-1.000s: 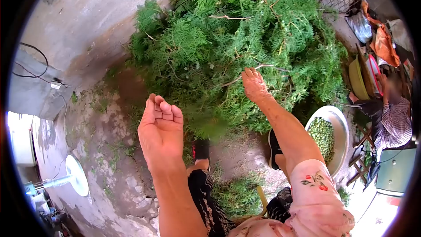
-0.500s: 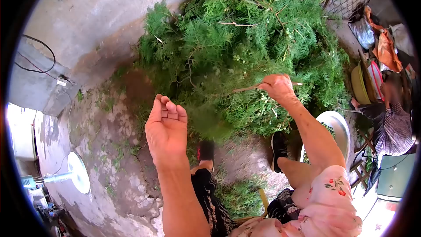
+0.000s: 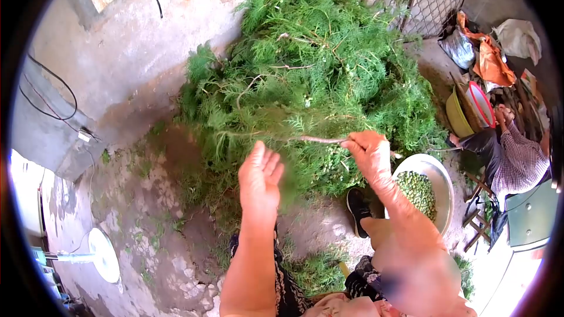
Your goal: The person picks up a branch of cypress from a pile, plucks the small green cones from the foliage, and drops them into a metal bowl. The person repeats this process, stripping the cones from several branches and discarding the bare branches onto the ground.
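Change: the right hand (image 3: 369, 151) has drawn back from the pile of green conifer branches (image 3: 317, 58), dragging one branch (image 3: 314, 139) out. The left hand (image 3: 261, 179) has risen and uncurled.
Right grip: closed tight round the branch's woody stem end.
Left grip: wide, fingers straight, holding nothing, just under the branch's foliage.
Branch: stretched from the right grip across above the left, in front of the pile.
Basin: a metal basin (image 3: 442, 171) of green berries, just right of the right grip.
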### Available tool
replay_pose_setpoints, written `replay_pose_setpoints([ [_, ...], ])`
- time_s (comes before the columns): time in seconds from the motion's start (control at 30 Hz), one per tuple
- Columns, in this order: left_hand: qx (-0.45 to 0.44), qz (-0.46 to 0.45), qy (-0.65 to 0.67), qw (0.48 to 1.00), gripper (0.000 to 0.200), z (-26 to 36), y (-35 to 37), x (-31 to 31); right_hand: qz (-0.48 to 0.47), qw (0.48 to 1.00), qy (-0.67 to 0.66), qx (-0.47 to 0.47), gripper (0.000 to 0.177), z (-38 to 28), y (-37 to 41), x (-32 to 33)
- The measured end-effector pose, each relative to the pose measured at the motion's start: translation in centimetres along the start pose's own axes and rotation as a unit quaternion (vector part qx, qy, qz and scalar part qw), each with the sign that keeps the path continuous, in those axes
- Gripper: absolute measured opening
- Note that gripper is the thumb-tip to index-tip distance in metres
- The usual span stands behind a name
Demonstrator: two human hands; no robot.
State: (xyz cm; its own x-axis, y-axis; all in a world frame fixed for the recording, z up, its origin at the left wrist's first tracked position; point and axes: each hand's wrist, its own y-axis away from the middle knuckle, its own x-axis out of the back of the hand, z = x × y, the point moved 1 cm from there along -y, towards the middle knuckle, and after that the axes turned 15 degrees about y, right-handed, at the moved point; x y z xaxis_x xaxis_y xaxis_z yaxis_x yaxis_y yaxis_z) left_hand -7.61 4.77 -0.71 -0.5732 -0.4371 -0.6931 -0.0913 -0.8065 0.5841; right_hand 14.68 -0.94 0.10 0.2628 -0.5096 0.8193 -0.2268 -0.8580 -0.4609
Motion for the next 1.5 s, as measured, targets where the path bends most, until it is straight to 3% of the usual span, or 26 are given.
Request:
replay_pose_setpoints([
  [0.1, 0.025, -0.026, 0.01, 0.999, 0.06, -2.3, -0.5, -0.3, 0.068, 0.997, 0.03, 0.016, 0.027, -1.8, 2.1, 0.2],
  [0.2, 0.031, -0.047, 0.059, 0.997, 0.058, -2.6, -1.0, -0.3, 0.042, 0.997, 0.057, 0.01, 0.026, -3.3, 4.2, 0.7],
  [0.33, 0.054, -0.042, 0.152, 0.986, 0.041, -3.1, -1.1, -1.4, 0.038, 0.997, 0.066, 0.027, 0.023, -4.1, 5.4, 1.3],
  [0.37, 0.045, -0.029, 0.127, 0.99, 0.037, -3.0, -0.9, -1.3, 0.088, 0.994, 0.05, 0.051, 0.019, -4.5, 5.0, 1.4],
  [0.4, 0.069, -0.096, 0.145, 0.982, 0.037, -3.0, -1.8, -0.3, 0.065, 0.996, 0.045, 0.049, 0.018, -4.5, 5.1, 1.4],
  [0.5, 0.081, -0.125, 0.175, 0.973, 0.035, -2.5, -2.8, 0.0, -0.013, 0.999, 0.017, 0.024, 0.021, -4.3, 5.7, 1.1],
  [0.63, 0.029, -0.098, 0.141, 0.985, 0.036, -2.0, -2.6, -0.8, -0.052, 0.998, -0.032, -0.007, 0.025, -3.8, 5.9, 0.3],
  [0.73, -0.014, -0.043, 0.095, 0.994, 0.035, -2.0, -0.7, -2.1, -0.089, 0.996, 0.027, 0.009, 0.027, -3.8, 5.2, 1.6],
  [0.77, -0.032, -0.027, 0.083, 0.996, 0.037, -1.9, -1.1, -1.6, -0.038, 0.998, 0.047, 0.021, 0.029, -3.6, 5.2, 1.6],
  [0.87, -0.074, -0.068, 0.038, 0.994, 0.04, -1.3, -0.8, -1.9, -0.067, 0.997, 0.026, -0.025, 0.028, -3.1, 4.3, 2.4],
  [0.9, -0.081, -0.069, 0.005, 0.994, 0.044, -1.3, -0.1, -2.1, -0.093, 0.994, 0.017, -0.062, 0.022, -3.3, 4.0, 2.8],
  [1.0, -0.077, -0.111, -0.03, 0.99, 0.046, -1.7, 0.3, -2.1, 0.042, 0.993, -0.071, -0.09, 0.017, -2.8, 3.4, 2.1],
  [1.1, -0.058, -0.136, -0.057, 0.987, 0.048, -2.0, 0.6, -2.0, 0.019, 0.97, -0.198, -0.143, 0.015, -1.6, 2.2, 1.7],
  [1.17, -0.043, -0.147, -0.068, 0.986, 0.05, -2.2, 0.6, -1.9, -0.022, 0.938, -0.288, -0.189, 0.027, -0.9, 1.9, 0.9],
  [1.3, -0.021, -0.15, -0.072, 0.986, 0.053, -2.6, 0.6, -1.8, -0.053, 0.973, -0.2, -0.104, 0.034, -0.1, 1.7, 0.2],
  [1.4, -0.013, -0.159, -0.077, 0.984, 0.053, -2.7, 0.9, -1.9, -0.101, 0.933, -0.305, -0.164, 0.033, -1.0, 1.3, 1.3],
  [1.5, -0.01, -0.156, -0.09, 0.984, 0.052, -2.8, 1.4, -2.2, -0.093, 0.921, -0.333, -0.179, 0.028, -1.1, 1.6, 0.6],
])
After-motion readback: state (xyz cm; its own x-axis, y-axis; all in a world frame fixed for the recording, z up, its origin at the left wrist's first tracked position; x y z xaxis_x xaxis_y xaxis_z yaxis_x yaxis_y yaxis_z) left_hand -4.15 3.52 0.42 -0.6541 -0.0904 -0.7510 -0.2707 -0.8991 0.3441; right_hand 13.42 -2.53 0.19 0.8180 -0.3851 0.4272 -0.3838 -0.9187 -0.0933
